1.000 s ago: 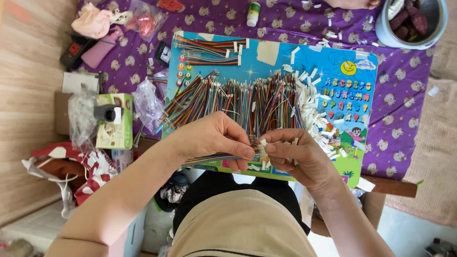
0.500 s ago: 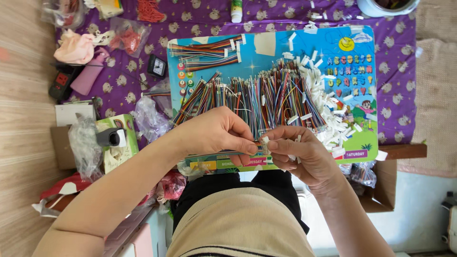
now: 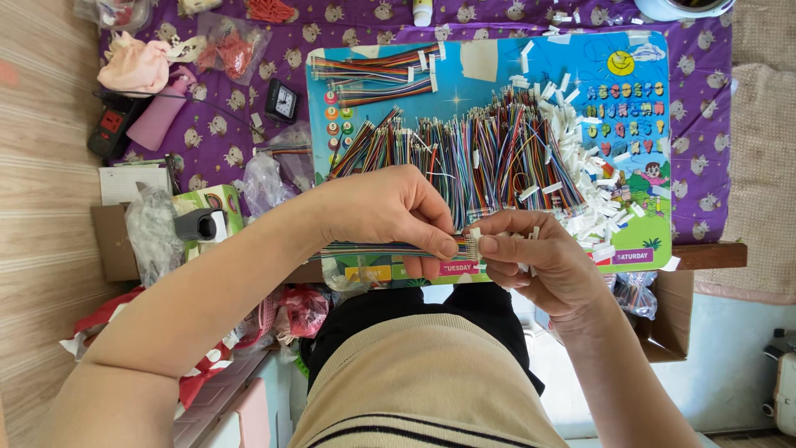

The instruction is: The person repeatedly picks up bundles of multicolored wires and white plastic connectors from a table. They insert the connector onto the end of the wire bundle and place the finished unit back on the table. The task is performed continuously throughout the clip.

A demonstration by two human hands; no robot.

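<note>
My left hand pinches the end of a flat multicoloured ribbon cable that runs out to the left. My right hand meets it fingertip to fingertip, holding a small white connector at the cable's end, with more white connectors tucked in its fingers. Both hands hover over the near edge of a colourful children's board. On the board lie a big heap of coloured wire bundles and a pile of loose white connectors.
Finished cable bundles lie at the board's far left. A purple patterned cloth covers the table, with a small black clock, plastic bags, a pink bottle and a power strip. Cardboard boxes stand at both sides.
The view has shifted, so the board sits higher in frame. My hands stay joined at the cable's end, the fingers working slightly on the connector.
</note>
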